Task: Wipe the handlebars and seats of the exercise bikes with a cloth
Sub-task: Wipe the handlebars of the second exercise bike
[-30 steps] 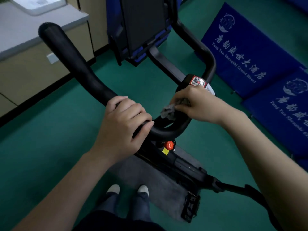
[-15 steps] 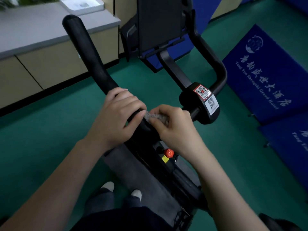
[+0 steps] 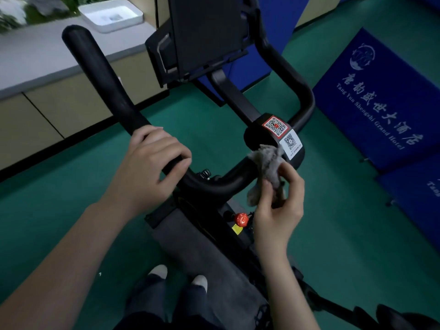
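Observation:
The exercise bike's black handlebar [image 3: 100, 75] curves from the upper left down to a low middle bend and up again on the right. My left hand [image 3: 152, 163] grips the left bar just above the bend. My right hand [image 3: 278, 201] is turned palm up and pinches a crumpled grey cloth [image 3: 267, 170] just off the right side of the bend, below the hub with two QR stickers [image 3: 283, 134]. The bike's seat is out of view.
A black console screen [image 3: 207, 32] stands above the handlebar. A red knob [image 3: 241, 219] sits on the frame below the bend. Blue hotel mats [image 3: 385, 101] lie on the green floor at right. A counter with a white tray [image 3: 112, 14] runs along the left.
My right hand has come off the middle bend, moved right and turned palm up with the cloth. My left hand keeps its grip on the left bar.

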The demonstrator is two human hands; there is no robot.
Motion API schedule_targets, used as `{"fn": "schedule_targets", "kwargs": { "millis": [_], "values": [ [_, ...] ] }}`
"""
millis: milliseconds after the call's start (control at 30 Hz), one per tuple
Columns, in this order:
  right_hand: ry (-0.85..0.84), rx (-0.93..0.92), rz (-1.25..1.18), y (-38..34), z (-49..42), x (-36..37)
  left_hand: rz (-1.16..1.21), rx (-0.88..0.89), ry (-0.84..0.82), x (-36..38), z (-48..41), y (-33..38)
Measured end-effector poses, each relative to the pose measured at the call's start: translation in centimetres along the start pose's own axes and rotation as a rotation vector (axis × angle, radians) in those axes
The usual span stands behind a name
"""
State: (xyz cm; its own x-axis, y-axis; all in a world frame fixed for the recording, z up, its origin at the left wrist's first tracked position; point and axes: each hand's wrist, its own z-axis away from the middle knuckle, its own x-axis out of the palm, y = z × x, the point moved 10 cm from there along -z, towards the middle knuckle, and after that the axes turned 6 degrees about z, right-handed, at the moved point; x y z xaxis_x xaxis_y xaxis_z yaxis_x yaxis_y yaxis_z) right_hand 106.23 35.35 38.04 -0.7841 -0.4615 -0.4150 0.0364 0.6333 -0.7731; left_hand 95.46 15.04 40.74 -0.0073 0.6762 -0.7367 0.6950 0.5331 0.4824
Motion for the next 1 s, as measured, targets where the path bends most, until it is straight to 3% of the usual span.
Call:
{"fn": "schedule_targets", "kwargs": {
  "millis": [233, 367, 567, 833, 1000],
  "values": [
    [0.057, 0.514, -0.404, 4.3, 2.6, 2.0, -0.018, 0.02, 0.009, 0.1, 0.0, 0.1],
    [0.08, 0.703, -0.604, 6.4, 3.0, 3.3, -0.029, 0.036, 0.008, 0.2, 0.0, 0.2],
    [0.237, 0.799, -0.713, 7.7, 4.0, 4.1, -0.027, 0.062, 0.007, 0.3, 0.1, 0.1],
    [0.222, 0.898, -1.08, 5.9, 4.4, 7.6, -0.03, 0.09, 0.009, 0.2, 0.0, 0.2],
    [0.125, 0.866, -1.161, 4.3, 6.4, 7.9, -0.041, 0.106, 0.018, 0.2, 0.0, 0.4]
  ]
}}
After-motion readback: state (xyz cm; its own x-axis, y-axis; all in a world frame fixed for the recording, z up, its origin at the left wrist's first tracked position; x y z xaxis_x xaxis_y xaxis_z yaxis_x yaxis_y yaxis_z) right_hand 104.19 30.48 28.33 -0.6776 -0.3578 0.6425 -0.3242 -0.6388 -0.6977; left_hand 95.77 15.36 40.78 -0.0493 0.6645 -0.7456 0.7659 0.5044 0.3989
